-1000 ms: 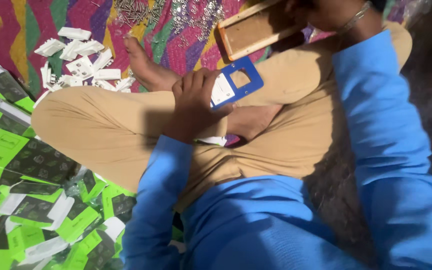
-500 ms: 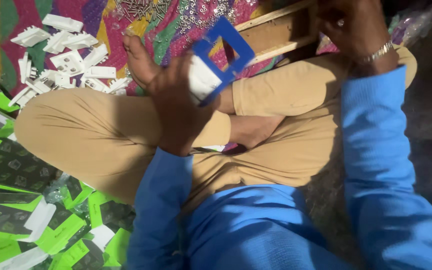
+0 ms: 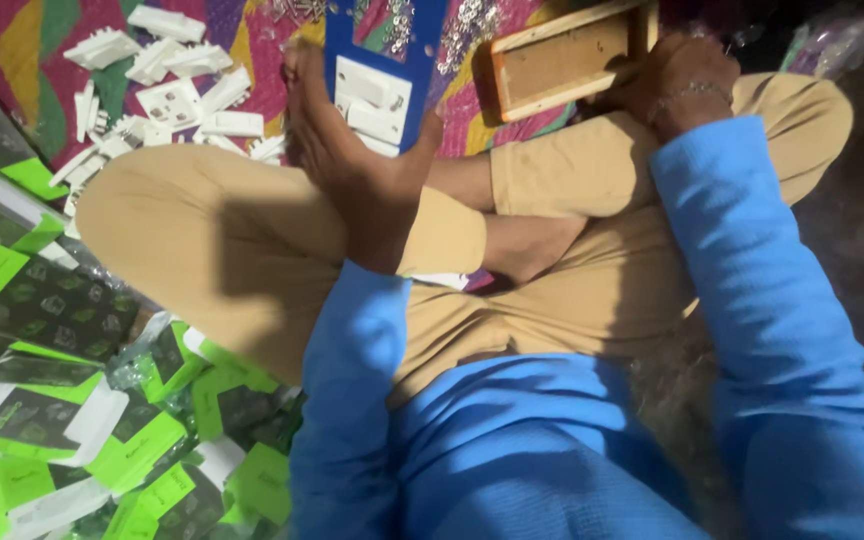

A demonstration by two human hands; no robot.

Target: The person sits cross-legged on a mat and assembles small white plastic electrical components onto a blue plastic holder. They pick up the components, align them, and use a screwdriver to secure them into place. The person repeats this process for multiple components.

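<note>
Gripping a blue switch frame [image 3: 384, 40] from below, the left hand [image 3: 367, 180] had its fingers [image 3: 304, 90] wrapped up one long edge and its thumb against the other, clamped on the frame with a white switch module [image 3: 372, 100] seated in it. The frame stood nearly upright above the crossed legs, its upper part running out of the top of the view.

The right hand [image 3: 677, 80] rested on a shallow wooden tray [image 3: 562, 55] near the right knee, fingers curled over the tray's far corner — whether they pinched it or merely lay on it could not be told. A thin bracelet showed at that wrist.

Outward from the hands, both arms wore blue sleeves [image 3: 752, 300], and the legs, in tan trousers [image 3: 212, 240], were folded on a bright patterned cloth [image 3: 42, 40]. A loose heap of white plastic parts [image 3: 167, 90] lay on the cloth just beyond the left knee. Small metal screws [image 3: 472, 20] were scattered behind the frame. To the person's left — green and black packets [image 3: 62, 400] piled thickly over the floor.
</note>
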